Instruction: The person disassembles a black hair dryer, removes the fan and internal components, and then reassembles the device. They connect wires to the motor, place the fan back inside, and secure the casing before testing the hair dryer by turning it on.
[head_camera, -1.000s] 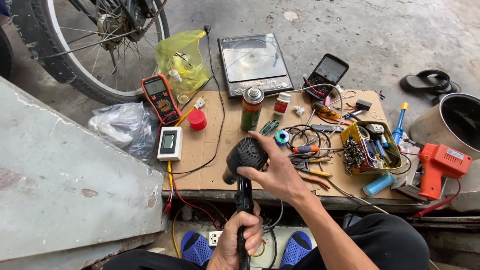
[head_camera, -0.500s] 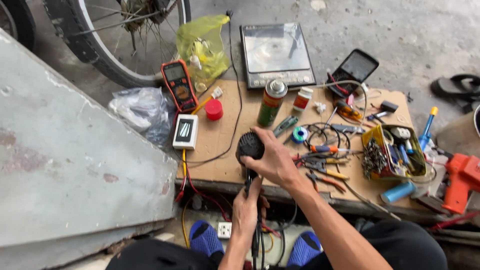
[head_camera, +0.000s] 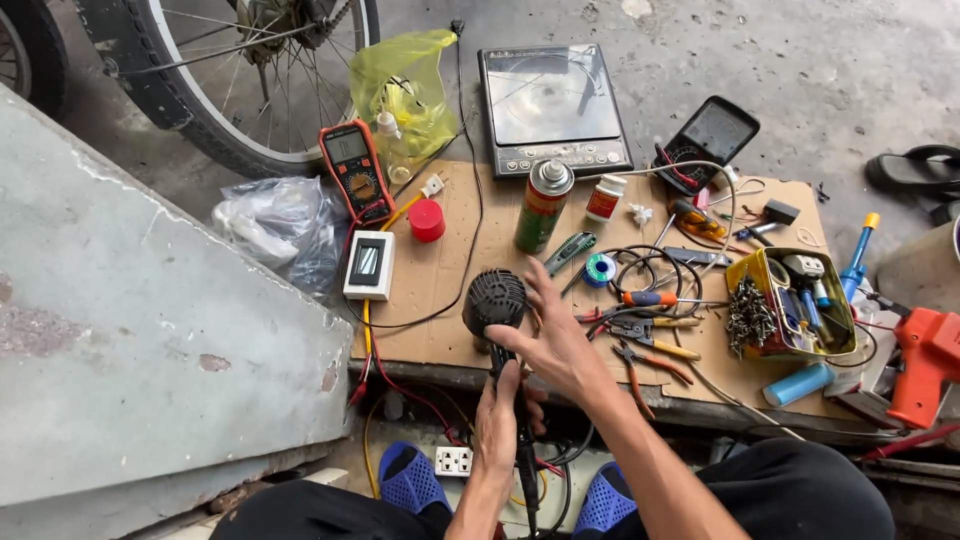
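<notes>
A black hair dryer (head_camera: 497, 305) is being held over the near edge of the cardboard sheet (head_camera: 455, 290). Its handle is being gripped by the left hand (head_camera: 497, 420); its round grilled head is being clasped by the right hand (head_camera: 558, 345). A green spray can (head_camera: 543, 206) is standing farther off, pliers (head_camera: 645, 355) are lying to the right.
</notes>
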